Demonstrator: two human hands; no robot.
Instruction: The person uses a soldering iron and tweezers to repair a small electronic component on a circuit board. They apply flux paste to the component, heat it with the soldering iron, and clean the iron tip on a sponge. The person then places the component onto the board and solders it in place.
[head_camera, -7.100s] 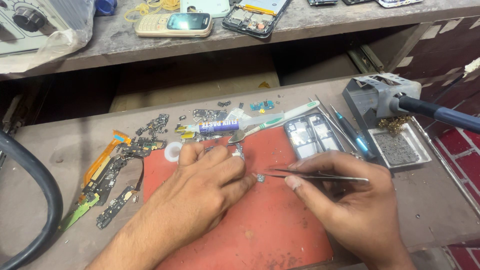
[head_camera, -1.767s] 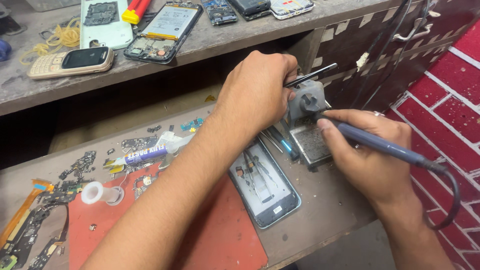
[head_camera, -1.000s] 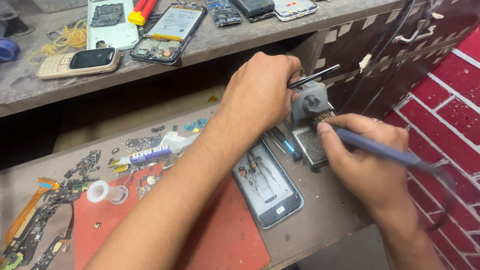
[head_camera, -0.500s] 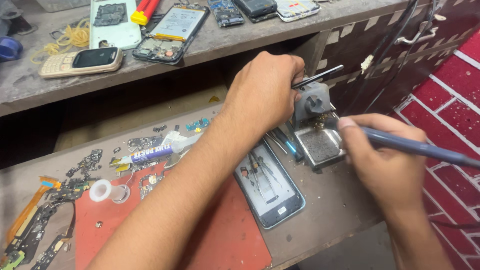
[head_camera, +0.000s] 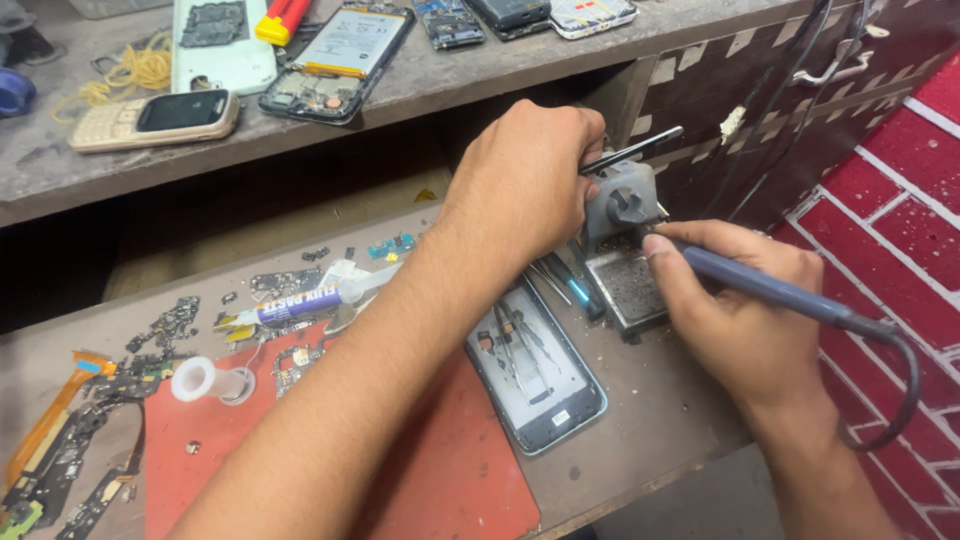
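The soldering iron (head_camera: 770, 290) is gripped closed in the right hand (head_camera: 740, 330), tip at the grey stand (head_camera: 622, 205); tweezers (head_camera: 630, 152) are pinched in the left hand (head_camera: 525, 180). A slip risks burnt fingers.

Between the right hand's fingers (head_camera: 668, 258) the soldering iron (head_camera: 770, 292) had a matt blue plastic grip, and just beyond them the grey stand (head_camera: 622, 200) looked like dull, scuffed metal. The tweezers (head_camera: 630, 152) at the left hand's fingers (head_camera: 588, 185) were thin dark metal. Below them, the counter (head_camera: 660, 400) was rough, dusty grey, its red mat (head_camera: 440, 470) smooth and matt.
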